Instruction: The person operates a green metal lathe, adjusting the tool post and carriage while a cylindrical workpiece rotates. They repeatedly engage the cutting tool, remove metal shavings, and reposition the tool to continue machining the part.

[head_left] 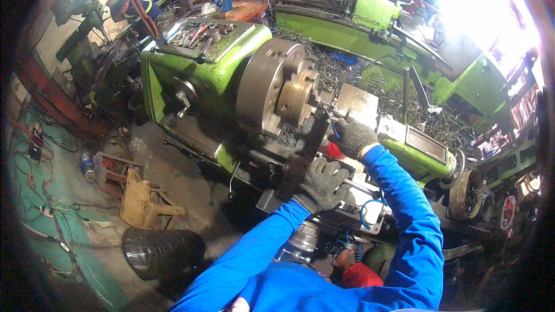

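Observation:
My left hand, in a dark grey knit glove, is curled at the lathe's carriage, around the end of a pale metal lever. Farther right, my right hand, gloved alike, bends its fingers around a thin tool with a blue part; the tool's kind is unclear. Its tip reaches toward the tool post beside the brass-coloured round workpiece. The big grey chuck carries that workpiece. Something red shows between my hands.
Several hand tools lie on the green headstock. Metal chips fill the bed behind the carriage. A handwheel sits at the right. On the left floor are a yellow stool, a black ribbed cylinder and cables. Another person bends at far left.

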### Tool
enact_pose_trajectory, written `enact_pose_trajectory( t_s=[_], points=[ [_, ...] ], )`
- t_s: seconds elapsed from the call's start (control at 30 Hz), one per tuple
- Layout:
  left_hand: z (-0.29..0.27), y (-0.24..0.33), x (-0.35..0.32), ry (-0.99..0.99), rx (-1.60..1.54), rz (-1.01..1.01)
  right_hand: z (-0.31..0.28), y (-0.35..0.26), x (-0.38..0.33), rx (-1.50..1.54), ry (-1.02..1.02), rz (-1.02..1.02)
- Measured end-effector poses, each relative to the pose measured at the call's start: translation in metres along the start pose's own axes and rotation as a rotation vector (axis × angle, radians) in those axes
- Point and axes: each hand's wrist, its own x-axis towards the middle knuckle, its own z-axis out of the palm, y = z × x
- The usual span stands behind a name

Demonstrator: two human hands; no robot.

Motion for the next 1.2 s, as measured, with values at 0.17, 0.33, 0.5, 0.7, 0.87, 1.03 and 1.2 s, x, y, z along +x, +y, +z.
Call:
enact_pose_trajectory(
  t_s=[0.17, 0.33, 0.5, 0.7, 0.87, 1.03, 1.2],
  points=[
    [-0.001, 0.001, 0.001, 0.004, -0.001, -0.008, 0.000, -0.001, -0.001, -0.007, -0.006, -0.007],
    [0.000, 0.000, 0.001, 0.002, 0.001, 0.005, 0.016, 0.010, 0.000, 0.005, 0.091, -0.047],
    [-0.003, 0.001, 0.002, -0.018, 0.015, 0.002, 0.002, 0.000, -0.001, -0.011, 0.011, -0.025],
    [0.001, -0.001, 0.000, 0.013, -0.001, 0.009, 0.000, -0.001, -0.003, 0.001, 0.034, -0.035],
    [0.002, -0.001, -0.002, -0.002, 0.005, -0.006, 0.001, 0.000, -0.002, -0.019, 0.018, -0.019],
    [0.002, -0.002, -0.002, 0.011, 0.008, 0.010, -0.006, -0.007, -0.007, -0.002, 0.053, -0.014],
    [0.000, -0.002, 0.000, 0.012, -0.010, 0.017, 0.000, -0.002, -0.004, 0.002, 0.063, -0.030]
  ],
)
